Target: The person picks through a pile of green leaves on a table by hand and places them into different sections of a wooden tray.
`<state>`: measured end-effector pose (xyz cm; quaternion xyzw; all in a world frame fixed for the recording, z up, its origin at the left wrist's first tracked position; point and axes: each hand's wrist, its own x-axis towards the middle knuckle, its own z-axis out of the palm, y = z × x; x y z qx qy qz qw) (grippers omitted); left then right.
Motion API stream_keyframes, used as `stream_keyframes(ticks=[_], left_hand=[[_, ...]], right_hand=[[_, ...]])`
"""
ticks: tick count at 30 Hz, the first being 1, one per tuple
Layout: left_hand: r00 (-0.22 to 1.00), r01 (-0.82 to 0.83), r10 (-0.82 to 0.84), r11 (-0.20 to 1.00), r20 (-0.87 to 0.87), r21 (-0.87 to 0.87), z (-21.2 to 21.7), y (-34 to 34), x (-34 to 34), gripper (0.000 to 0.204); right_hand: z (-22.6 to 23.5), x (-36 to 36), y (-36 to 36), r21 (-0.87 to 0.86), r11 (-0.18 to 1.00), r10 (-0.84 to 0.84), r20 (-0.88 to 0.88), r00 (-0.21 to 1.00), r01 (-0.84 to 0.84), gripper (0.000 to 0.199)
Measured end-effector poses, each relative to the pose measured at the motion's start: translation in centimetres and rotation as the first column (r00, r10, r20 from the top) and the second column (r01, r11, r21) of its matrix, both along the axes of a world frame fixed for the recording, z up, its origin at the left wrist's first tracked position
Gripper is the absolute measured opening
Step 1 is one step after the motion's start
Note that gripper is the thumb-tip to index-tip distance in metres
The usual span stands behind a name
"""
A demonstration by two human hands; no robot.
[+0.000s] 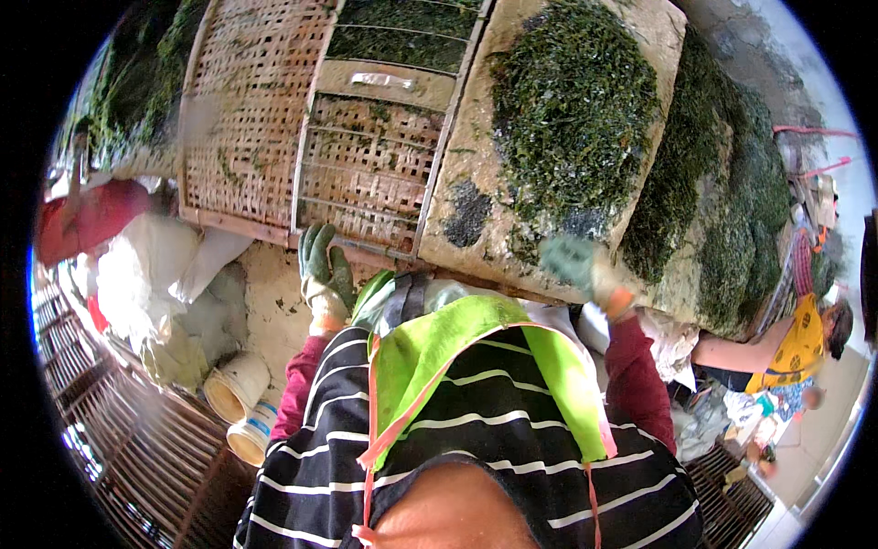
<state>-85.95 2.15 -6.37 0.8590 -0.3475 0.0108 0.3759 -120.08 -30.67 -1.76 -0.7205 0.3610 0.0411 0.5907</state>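
My left hand [322, 265] wears a green and white glove. It is raised with fingers apart at the wooden front edge of a woven bamboo tray [247, 119], holding nothing. My right hand [572, 261], also gloved, is blurred by motion. It sits at the lower edge of a large heap of dark green leaves [572, 101] spread on a pale cloth-covered tray [457, 183]. Whether it grips any leaves is not clear. Both forearms are in maroon sleeves under a black-and-white striped top with a bright green scarf.
More green leaves [732, 210] are piled at the right. Two white buckets [240, 403] and white sacks [155, 274] lie at the lower left. A person in a yellow top [796, 348] bends at the right, and someone in red [87, 220] is at the left. Slatted racks cover the floor.
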Motion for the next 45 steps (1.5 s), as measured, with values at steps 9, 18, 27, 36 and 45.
stream_keyframes(ticks=[9, 18, 27, 36, 45], left_hand=[[0.993, 0.091, -0.095, 0.994, -0.063, -0.063, 1.1, 0.7, 5.2, 0.035], [0.984, 0.169, -0.171, 0.985, -0.049, -0.029, -0.8, 11.6, 19.8, 0.033], [0.992, 0.097, -0.105, 0.989, -0.07, -0.111, 0.6, 12.9, 28.9, 0.034], [0.995, -0.079, 0.077, 0.996, 0.056, 0.038, 4.6, 14.8, 32.2, 0.035], [0.992, -0.119, 0.118, 0.993, 0.044, 0.011, 2.5, 13.9, 41.6, 0.04]], right_hand=[[-2.2, 0.8, -3.4, 0.162, 0.507, -0.742, 0.581, 0.333, 0.846, 0.035], [-8.3, 3.5, -6.2, -0.24, 0.053, -0.952, 0.281, 0.122, 0.969, 0.041], [-16.4, 1.0, -4.3, -0.95, 0.309, -0.833, -0.248, 0.495, 0.043, 0.024], [-17.5, 11.3, -2.8, -0.558, 0.267, -0.55, -0.758, 0.35, -0.786, 0.049], [5.0, 49.9, 10.6, -0.505, 0.698, -0.171, 0.57, 0.804, 0.507, 0.055]])
